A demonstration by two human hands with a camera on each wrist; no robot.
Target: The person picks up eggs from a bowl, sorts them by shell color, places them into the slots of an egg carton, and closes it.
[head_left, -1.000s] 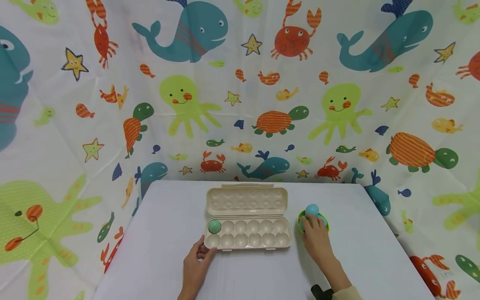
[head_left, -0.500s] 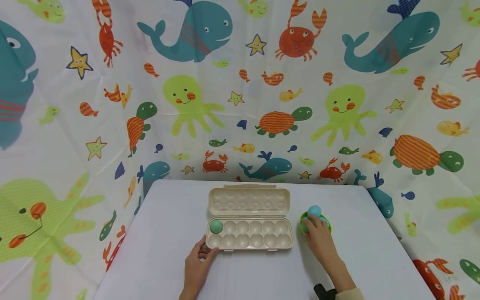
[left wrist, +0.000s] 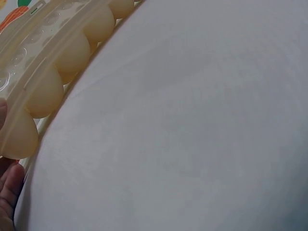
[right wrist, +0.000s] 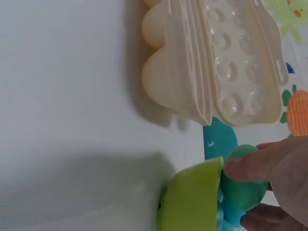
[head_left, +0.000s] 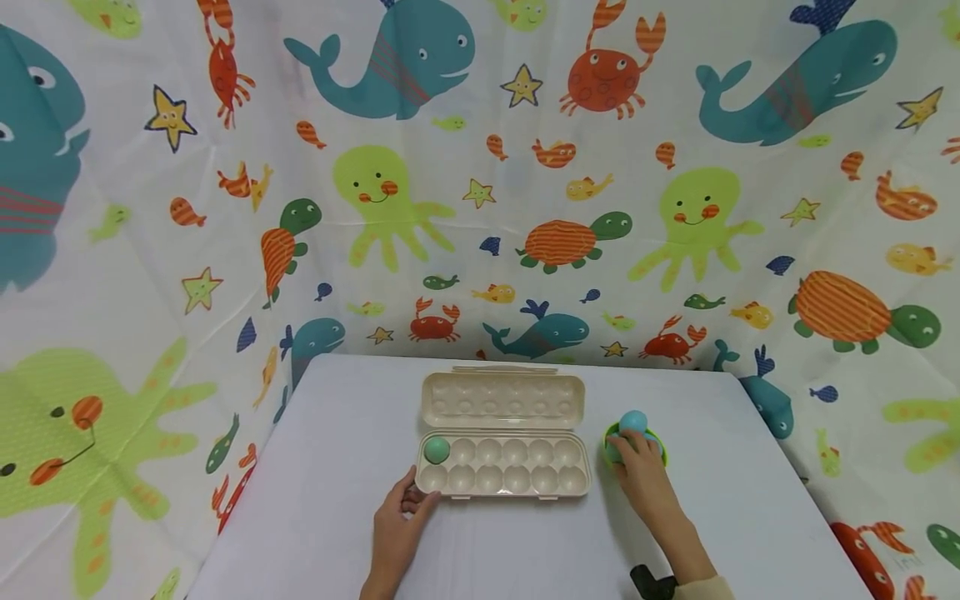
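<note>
A beige twelve-cup egg carton (head_left: 502,398) lies on the table with its lid laid back. One green egg (head_left: 437,450) fills its far left cup. My left hand (head_left: 397,532) holds the front left corner, the thumb on the rim and the fingers below it. To the right stands a small lime-green bowl (right wrist: 190,199) of blue and green eggs; a blue egg (head_left: 633,421) sits on top. At the bowl's mouth, my right hand (head_left: 645,482) pinches a green egg (right wrist: 244,187) between thumb and fingers, as the right wrist view shows.
The white-covered table (head_left: 322,433) ends at the back against a hanging cloth (head_left: 465,233) printed with sea animals. The carton's raised lid edge lies near that back end. A dark strap device (head_left: 651,582) sits at the right wrist.
The head view has shifted slightly, carrying everything a little to the right in the picture. Both hands keep their places, the left at the carton and the right at the bowl.
</note>
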